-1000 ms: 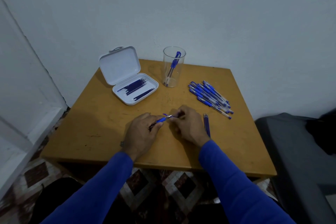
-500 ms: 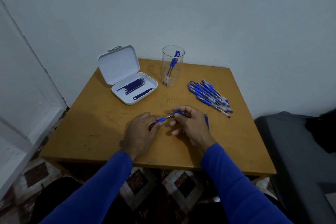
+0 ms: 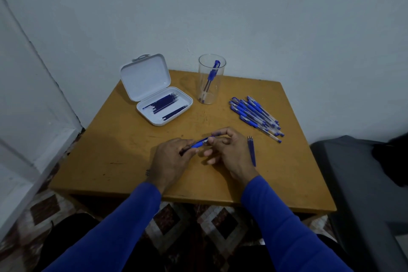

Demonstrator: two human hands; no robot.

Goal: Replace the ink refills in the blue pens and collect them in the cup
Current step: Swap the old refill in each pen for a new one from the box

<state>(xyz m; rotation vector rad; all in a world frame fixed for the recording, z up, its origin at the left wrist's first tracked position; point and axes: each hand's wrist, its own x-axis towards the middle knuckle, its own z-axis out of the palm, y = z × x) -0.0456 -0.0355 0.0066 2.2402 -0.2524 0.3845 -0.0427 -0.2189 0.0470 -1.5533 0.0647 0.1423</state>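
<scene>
**Pen held over the table between both hands**

We start at the far left, where a white ledge (image 3: 33,150) runs down beside a pale wall (image 3: 220,6), with patterned tile floor (image 3: 44,207) below it. Next comes our wooden table (image 3: 123,157), its left and near edges free, bare wood stretching along the front. Toward the back left sits the open white case (image 3: 154,95), lid tilted up, dark blue refills (image 3: 164,105) lying in its tray. Our left hand (image 3: 170,161) has its grip closed around the blue pen (image 3: 198,144), low over mid-table. Behind, near the wall, stands the clear cup (image 3: 210,79) with one blue pen inside. Our right hand (image 3: 229,150) pinches the pen's forward end, grip narrow, other fingers loose. Just right of that hand lie loose refills (image 3: 251,150) flat on the wood. Farther back right, a pile of blue pens (image 3: 256,117) fans out, well apart from the cup. Past the table's right edge we meet a grey seat (image 3: 364,183).
</scene>
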